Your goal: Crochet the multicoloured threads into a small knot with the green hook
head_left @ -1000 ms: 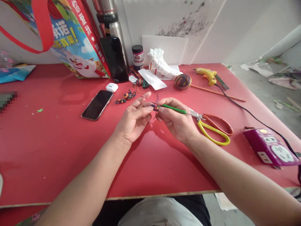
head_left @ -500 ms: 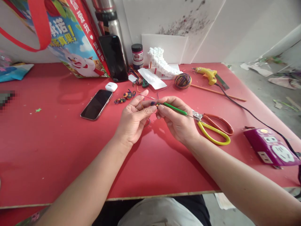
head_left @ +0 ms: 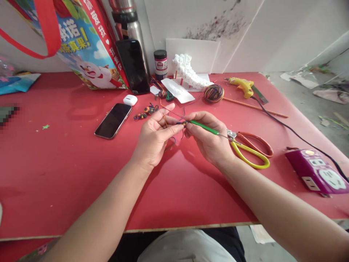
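My left hand point(head_left: 155, 136) pinches a small dark multicoloured piece of crochet point(head_left: 182, 124) between thumb and fingers. Its index finger is raised, with a strand of yarn point(head_left: 173, 113) running over it. A crochet hook with a green handle point(head_left: 205, 128) lies in the closed fingers of my right hand point(head_left: 211, 140), its tip at the crochet piece and hidden there. The hook's thin metal end points back over the scissors point(head_left: 252, 149). A ball of variegated yarn point(head_left: 214, 93) rests beyond my right hand, and a finished-looking crocheted strip point(head_left: 146, 111) lies beyond my left.
On the red table point(head_left: 81, 182) a phone point(head_left: 113, 120) and a white earbud case point(head_left: 130, 99) lie left. Another phone point(head_left: 133, 66) leans on a flask. A yellow glue gun point(head_left: 241, 86), wooden stick point(head_left: 255, 107) and purple power box point(head_left: 317, 170) are right; a cord runs between.
The hook's metal tip showed beyond the crochet piece before; now it is drawn back to the right and hidden at the fingers. The view has shifted slightly.
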Action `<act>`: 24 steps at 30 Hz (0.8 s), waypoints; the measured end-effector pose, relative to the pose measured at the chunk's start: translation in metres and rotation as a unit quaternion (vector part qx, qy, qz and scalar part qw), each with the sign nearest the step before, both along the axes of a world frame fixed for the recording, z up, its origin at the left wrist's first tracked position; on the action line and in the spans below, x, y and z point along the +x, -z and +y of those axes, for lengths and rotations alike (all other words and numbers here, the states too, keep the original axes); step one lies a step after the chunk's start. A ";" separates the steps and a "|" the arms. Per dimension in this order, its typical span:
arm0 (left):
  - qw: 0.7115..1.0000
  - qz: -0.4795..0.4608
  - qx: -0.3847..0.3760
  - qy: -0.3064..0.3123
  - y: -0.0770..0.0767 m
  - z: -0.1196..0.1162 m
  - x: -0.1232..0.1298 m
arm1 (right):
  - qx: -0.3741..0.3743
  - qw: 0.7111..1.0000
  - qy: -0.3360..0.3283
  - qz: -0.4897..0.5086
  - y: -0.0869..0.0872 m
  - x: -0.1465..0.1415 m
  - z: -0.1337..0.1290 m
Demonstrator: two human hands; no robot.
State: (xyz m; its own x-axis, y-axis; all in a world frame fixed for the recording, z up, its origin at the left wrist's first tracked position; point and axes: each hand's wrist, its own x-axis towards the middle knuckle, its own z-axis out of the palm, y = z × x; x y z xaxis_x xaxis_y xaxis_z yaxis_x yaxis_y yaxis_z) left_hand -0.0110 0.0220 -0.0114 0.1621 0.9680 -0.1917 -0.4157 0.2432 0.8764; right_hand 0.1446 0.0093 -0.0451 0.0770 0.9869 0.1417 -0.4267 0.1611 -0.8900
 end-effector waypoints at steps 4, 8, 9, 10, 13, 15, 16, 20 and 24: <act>1.000 -0.020 -0.012 0.003 -0.001 0.001 -0.001 | -0.019 1.000 -0.011 0.013 -0.003 0.000 0.000; 0.999 -0.038 0.004 -0.002 0.000 0.003 -0.003 | -0.035 0.999 -0.032 0.008 -0.006 0.001 0.000; 0.999 -0.040 0.002 -0.001 0.000 0.003 -0.004 | -0.036 0.999 -0.035 0.007 -0.006 0.001 0.000; 0.999 -0.042 -0.001 0.001 0.000 0.003 -0.004 | -0.037 0.999 -0.038 0.007 -0.006 0.001 0.000; 0.999 -0.046 0.000 0.004 0.001 0.003 -0.005 | -0.037 0.999 -0.038 0.011 -0.005 0.001 -0.001; 0.999 -0.044 0.006 0.006 0.001 0.002 -0.004 | -0.036 0.999 -0.036 0.017 -0.005 0.001 -0.001; 0.999 -0.040 0.009 0.006 0.002 0.002 -0.003 | -0.036 0.999 -0.033 0.021 -0.005 0.000 -0.001; 0.999 -0.026 0.024 -0.014 0.005 -0.002 0.004 | -0.034 0.998 -0.013 0.043 -0.006 -0.001 -0.001; 0.999 -0.007 0.028 -0.040 0.008 -0.004 0.007 | -0.023 0.999 0.000 0.037 -0.005 -0.003 -0.002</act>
State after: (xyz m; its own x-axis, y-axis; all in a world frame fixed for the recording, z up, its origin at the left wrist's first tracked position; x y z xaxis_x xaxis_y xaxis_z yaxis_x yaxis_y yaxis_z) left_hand -0.0037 0.0176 -0.0192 0.0861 0.9871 -0.1353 -0.4450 0.1596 0.8812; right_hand 0.1411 0.0073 -0.0406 0.0856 0.9923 0.0891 -0.4922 0.1198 -0.8622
